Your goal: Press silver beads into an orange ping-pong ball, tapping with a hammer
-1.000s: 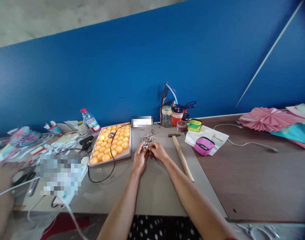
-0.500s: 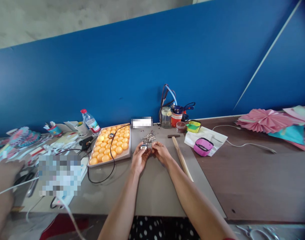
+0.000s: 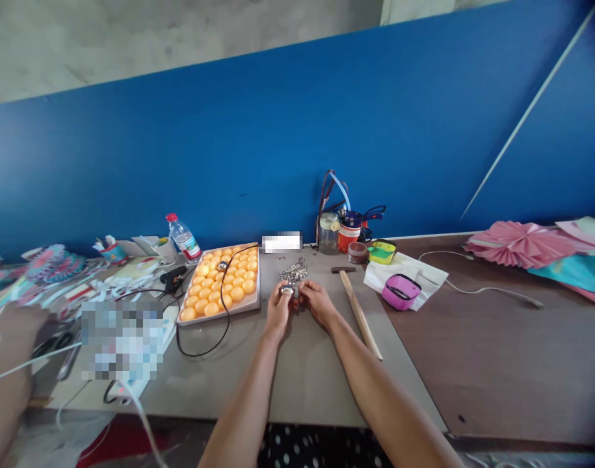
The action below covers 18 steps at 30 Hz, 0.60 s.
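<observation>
My left hand (image 3: pixel 279 309) is closed around a small, shiny silver rounded piece (image 3: pixel 287 290); its exact kind is too small to make out. Close beside it, my right hand (image 3: pixel 317 302) has its fingers pinched together, and whatever lies between them is hidden. Just beyond my fingertips is a loose pile of small shiny metal bits (image 3: pixel 294 270). To the left stands a tray of orange balls (image 3: pixel 237 294), where a similar silver piece (image 3: pixel 222 266) sits among the balls. A hammer with a wooden handle (image 3: pixel 360 314) lies right of my hands.
A black cord (image 3: pixel 222 340) loops over the tray. At the back stand a glass jar (image 3: pixel 328 234) and a red cup of tools (image 3: pixel 348 238). A purple pouch (image 3: pixel 401 290) rests on white paper at right. Another person's arm (image 3: pixel 14 351) reaches in at far left.
The whole view has shifted slightly, so things appear a little further right and lower. Both hands stay together by the metal pile, with the silver piece still in my left hand.
</observation>
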Tool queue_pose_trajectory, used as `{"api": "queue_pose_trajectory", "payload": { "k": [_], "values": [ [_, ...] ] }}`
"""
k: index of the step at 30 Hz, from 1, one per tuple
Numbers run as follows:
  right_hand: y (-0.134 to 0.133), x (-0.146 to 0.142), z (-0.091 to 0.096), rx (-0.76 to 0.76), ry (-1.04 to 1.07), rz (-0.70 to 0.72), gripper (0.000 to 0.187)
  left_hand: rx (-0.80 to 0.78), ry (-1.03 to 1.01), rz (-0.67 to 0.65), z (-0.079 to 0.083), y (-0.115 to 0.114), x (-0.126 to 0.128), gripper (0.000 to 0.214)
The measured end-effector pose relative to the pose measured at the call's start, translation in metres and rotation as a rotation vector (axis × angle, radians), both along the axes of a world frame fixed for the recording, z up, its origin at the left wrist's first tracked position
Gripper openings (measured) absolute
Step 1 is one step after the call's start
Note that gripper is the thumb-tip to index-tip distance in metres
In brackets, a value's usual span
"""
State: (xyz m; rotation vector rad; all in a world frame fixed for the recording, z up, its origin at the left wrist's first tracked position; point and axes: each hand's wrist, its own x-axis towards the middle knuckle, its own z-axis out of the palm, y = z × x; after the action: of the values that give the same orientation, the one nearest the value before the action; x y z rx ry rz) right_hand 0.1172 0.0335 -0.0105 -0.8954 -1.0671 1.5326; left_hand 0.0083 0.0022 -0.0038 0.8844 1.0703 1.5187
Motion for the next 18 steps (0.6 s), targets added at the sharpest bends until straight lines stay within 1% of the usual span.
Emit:
{"api": "queue_pose_trajectory", "payload": {
  "k": [3,6,9,12,14,15,17,18],
  "values": [
    [0.001,-0.003,-0.004,0.02,0.004,-0.055,0.027,-0.022,-0.028,0.004,0.0,0.002,0.001,0.037],
    [0.003,-0.008,-0.001,0.036,-0.045,-0.096,0.025,-0.032,-0.087,-0.002,0.004,0.002,0.0,0.037],
    [0.003,-0.007,0.009,0.04,-0.181,-0.129,0.022,-0.029,-0.182,-0.021,0.009,0.001,-0.002,0.04],
    [-0.002,0.01,0.023,0.088,-0.288,-0.183,0.018,-0.033,-0.257,-0.01,0.009,0.002,-0.004,0.041],
    [-0.011,0.03,0.029,0.232,-0.539,-0.29,0.018,-0.016,-0.259,-0.019,0.007,0.002,-0.004,0.044],
    [-0.016,0.042,0.031,0.277,-0.682,-0.348,0.016,-0.004,-0.244,-0.012,0.006,0.003,-0.003,0.046],
    [-0.026,0.065,0.031,0.326,-0.978,-0.457,0.015,0.014,-0.176,0.036,0.004,0.003,-0.002,0.049],
    [-0.031,0.075,0.029,0.31,-1.149,-0.496,0.018,0.017,-0.127,0.067,0.004,0.003,-0.001,0.049]
  ]
}}
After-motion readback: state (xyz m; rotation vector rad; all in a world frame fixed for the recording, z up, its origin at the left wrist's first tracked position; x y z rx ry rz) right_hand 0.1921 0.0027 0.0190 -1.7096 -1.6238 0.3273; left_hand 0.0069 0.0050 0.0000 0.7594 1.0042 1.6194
